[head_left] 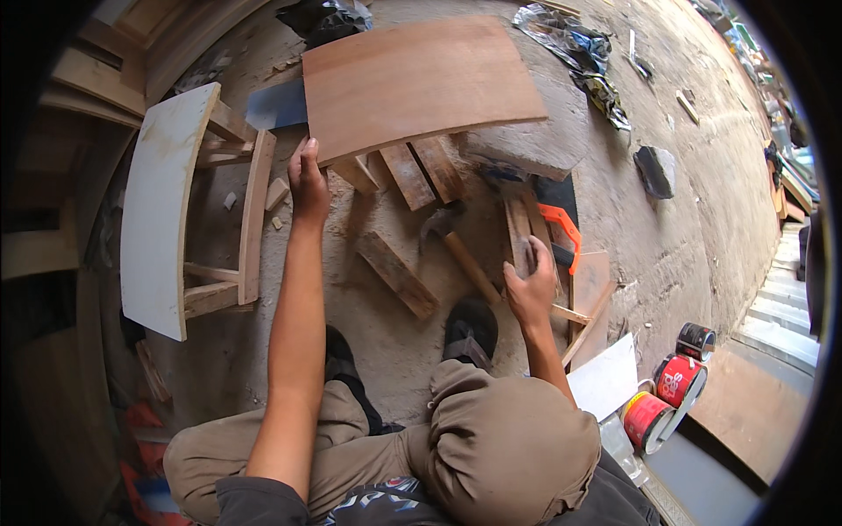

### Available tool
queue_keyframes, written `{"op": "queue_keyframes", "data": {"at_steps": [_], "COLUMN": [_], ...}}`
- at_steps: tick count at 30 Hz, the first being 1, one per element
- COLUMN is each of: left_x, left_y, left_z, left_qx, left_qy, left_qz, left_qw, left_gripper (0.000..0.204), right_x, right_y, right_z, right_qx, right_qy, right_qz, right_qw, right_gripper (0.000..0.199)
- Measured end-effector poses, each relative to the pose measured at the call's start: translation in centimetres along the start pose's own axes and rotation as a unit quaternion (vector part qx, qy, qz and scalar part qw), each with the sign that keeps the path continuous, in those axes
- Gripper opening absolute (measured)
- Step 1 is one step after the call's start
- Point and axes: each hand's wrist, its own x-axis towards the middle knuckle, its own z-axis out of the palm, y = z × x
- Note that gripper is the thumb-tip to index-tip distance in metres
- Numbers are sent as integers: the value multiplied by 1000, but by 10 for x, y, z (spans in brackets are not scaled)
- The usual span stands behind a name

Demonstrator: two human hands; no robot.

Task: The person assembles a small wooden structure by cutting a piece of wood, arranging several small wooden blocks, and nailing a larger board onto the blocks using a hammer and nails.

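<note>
My left hand [309,182] is closed on the near left corner of a brown plywood board [421,79], which lies raised over wooden pieces [408,175] and partly over a grey stone block [553,131]. My right hand [532,282] grips a narrow wooden piece [517,230] beside the block; its far end runs close to the stone. A handsaw with an orange handle [566,230] lies just right of that hand. Between my hands, a hammer [471,267] and a short wooden block [397,274] rest on the ground.
A white-topped wooden frame [162,210] stands on its side at the left. Crumpled foil wrappers [574,44] and a dark stone [655,171] lie at the far right. Red cans [647,418], a black can [695,340] and a white panel [605,379] are near my right knee.
</note>
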Motion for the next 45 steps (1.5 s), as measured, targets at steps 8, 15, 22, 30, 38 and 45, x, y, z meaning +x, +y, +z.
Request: {"op": "queue_keyframes", "data": {"at_steps": [8,15,22,30,38,45], "left_x": [-4,-10,-14,12,33,26], "left_y": [-11,-1,10,-27,33,-6], "left_z": [-18,-10,6,31,50,47], "left_qx": [-24,-136,-80,-223,-326,-218], "left_qy": [27,15,-32,89,61,85], "left_qz": [-25,-87,-63,-101,-144,-49], "left_qw": [999,987,994,966,932,971], "left_gripper": [48,47,39,45,48,36], "right_x": [53,172,170,191,178,163], "right_y": [-40,-40,-62,-84,-97,-94], "right_z": [0,9,16,10,-20,-34], "right_qx": [-45,-150,-26,388,492,500], "right_qy": [107,119,117,-58,-1,8], "right_qz": [-186,-290,-298,26,25,20], "right_qw": [976,938,947,919,870,866], "right_gripper": [51,49,74,56,28,26]}}
